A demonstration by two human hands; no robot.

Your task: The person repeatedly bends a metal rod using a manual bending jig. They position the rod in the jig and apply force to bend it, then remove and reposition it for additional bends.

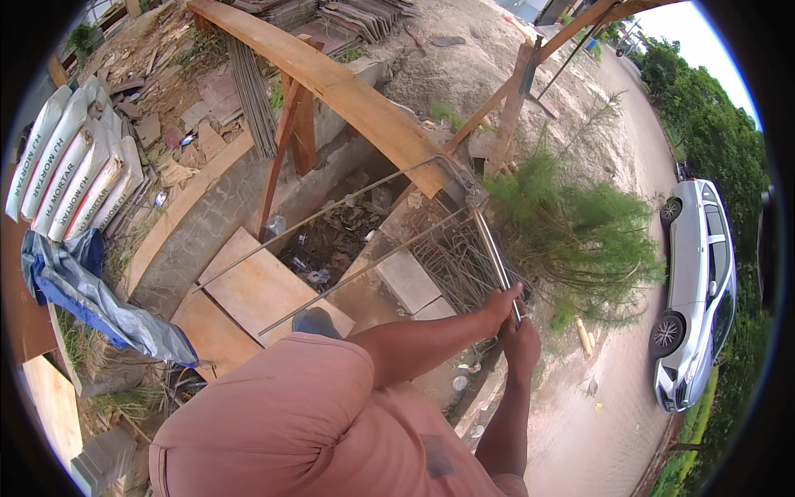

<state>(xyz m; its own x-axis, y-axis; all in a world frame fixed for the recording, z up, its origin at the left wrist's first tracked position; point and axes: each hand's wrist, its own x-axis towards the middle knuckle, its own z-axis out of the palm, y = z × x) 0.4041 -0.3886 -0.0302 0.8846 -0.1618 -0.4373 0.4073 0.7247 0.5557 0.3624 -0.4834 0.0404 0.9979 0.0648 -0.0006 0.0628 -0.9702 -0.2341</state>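
Note:
Both of my hands grip a long metal bar [492, 247], a lever with a head [475, 196] at its far end. My left hand [498, 306] is wrapped round the bar, and my right hand [520, 342] closes on it just below, at the near end. The lever's head sits at the end of a raised wooden plank [331, 79]. There a thin steel rod [344, 199] is bent round into a long U, its two legs stretching back to the left. Exactly how the head meets the rod is too small to tell.
Below the plank lies a pit with rubble [331, 240], beside large tiles [261, 265]. Thin rods [455, 261] are heaped under the lever. A feathery bush [580, 224] grows to the right, near a parked silver car [694, 290]. Stacked white sacks [79, 166] and a blue-grey tarp [108, 298] are left.

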